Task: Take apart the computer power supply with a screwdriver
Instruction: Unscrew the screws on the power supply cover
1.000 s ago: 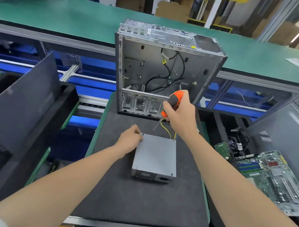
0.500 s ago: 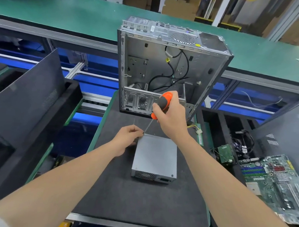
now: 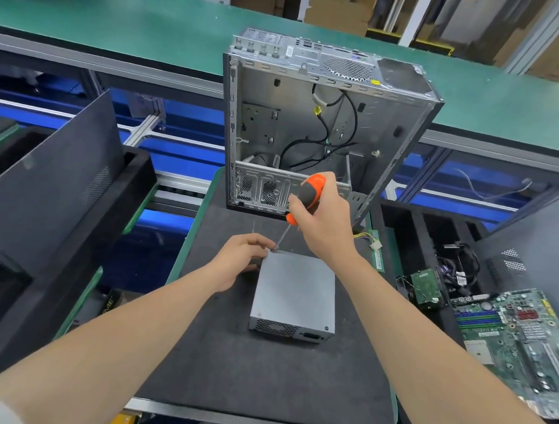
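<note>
Orange-handled screwdriver (image 3: 313, 185), fisted in right grip (image 3: 325, 223), has dropped its tip onto far-left corner of power supply (image 3: 295, 289); left grip (image 3: 237, 261) pinches that corner. Unscrewing can likely start.

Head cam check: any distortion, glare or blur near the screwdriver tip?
Head view: wide-angle bowing, the edge of the green belt curves, forearms stretch toward the corners; even light, soft shadows on the black mat; mild sheen on the computer case, no hard glare; the tip of the screwdriver, at the far left corner of the power supply, is small and slightly soft.
</note>
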A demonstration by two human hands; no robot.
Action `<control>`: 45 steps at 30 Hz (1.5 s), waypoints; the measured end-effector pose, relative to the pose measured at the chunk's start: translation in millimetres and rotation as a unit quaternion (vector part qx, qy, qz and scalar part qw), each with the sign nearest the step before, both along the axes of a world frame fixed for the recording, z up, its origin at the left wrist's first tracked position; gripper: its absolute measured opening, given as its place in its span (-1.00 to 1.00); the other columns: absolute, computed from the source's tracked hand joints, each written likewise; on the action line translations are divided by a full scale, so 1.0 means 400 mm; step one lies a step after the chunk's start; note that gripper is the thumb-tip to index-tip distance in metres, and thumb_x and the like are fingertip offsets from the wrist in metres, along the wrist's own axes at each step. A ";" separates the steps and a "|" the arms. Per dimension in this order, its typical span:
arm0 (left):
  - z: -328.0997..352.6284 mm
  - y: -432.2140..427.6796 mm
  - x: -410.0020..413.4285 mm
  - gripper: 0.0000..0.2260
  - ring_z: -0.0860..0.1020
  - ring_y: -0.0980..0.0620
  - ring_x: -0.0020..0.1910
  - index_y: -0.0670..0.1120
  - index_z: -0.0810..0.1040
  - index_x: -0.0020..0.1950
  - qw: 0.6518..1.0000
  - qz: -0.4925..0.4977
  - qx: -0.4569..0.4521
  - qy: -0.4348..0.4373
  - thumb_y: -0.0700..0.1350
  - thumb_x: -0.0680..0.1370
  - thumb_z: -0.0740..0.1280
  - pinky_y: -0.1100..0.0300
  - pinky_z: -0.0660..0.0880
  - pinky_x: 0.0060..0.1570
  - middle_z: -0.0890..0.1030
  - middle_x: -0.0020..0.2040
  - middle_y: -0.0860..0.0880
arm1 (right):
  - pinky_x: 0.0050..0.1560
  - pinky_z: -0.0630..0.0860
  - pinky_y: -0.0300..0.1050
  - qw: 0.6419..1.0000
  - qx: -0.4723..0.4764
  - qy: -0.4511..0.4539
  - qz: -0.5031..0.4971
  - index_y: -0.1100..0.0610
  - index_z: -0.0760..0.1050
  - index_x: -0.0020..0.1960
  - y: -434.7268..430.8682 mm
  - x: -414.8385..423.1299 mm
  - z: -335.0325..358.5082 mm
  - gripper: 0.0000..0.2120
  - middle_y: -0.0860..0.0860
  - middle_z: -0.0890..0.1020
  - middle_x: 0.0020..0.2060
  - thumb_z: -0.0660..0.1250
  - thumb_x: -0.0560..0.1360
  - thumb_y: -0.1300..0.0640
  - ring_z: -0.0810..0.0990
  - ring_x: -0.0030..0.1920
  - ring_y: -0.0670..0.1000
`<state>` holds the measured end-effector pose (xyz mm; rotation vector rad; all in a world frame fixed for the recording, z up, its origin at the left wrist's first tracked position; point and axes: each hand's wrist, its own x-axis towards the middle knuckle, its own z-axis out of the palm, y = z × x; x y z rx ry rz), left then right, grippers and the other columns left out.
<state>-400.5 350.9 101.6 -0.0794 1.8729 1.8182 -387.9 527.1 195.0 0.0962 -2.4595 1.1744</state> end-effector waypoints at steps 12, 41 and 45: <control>0.001 -0.003 0.003 -0.78 0.67 -0.16 0.17 -0.12 0.68 0.10 1.000 -0.004 0.008 0.006 -0.32 0.58 0.29 -0.15 0.54 0.31 0.72 0.12 -0.12 | -0.40 0.63 0.00 1.000 -0.008 -0.013 -0.013 -0.16 0.25 0.04 -0.001 -0.001 -0.002 -0.70 -0.20 0.54 -0.25 0.37 0.53 -0.18 0.60 -0.19 -0.05; 0.010 0.063 0.035 -0.89 0.59 0.27 -0.16 0.01 0.63 -0.13 0.921 0.043 -0.242 0.303 -0.19 0.53 0.48 0.50 0.44 -0.17 0.66 -0.23 0.14 | -0.40 0.16 -0.12 0.953 0.289 -0.090 -0.014 0.08 0.23 -0.26 -0.061 -0.052 0.164 -0.61 0.01 0.38 -0.34 0.35 0.57 -0.05 0.37 -0.34 0.10; -0.001 0.087 0.064 -0.94 0.60 0.22 -0.14 -0.07 0.66 -0.06 0.914 0.093 -0.239 0.314 -0.23 0.56 0.45 0.35 0.48 -0.11 0.65 -0.18 0.14 | -0.35 0.29 -0.10 0.958 0.245 -0.131 0.070 0.14 0.43 -0.10 -0.014 -0.062 0.180 -0.78 0.04 0.49 -0.28 0.39 0.55 0.02 0.41 -0.28 0.10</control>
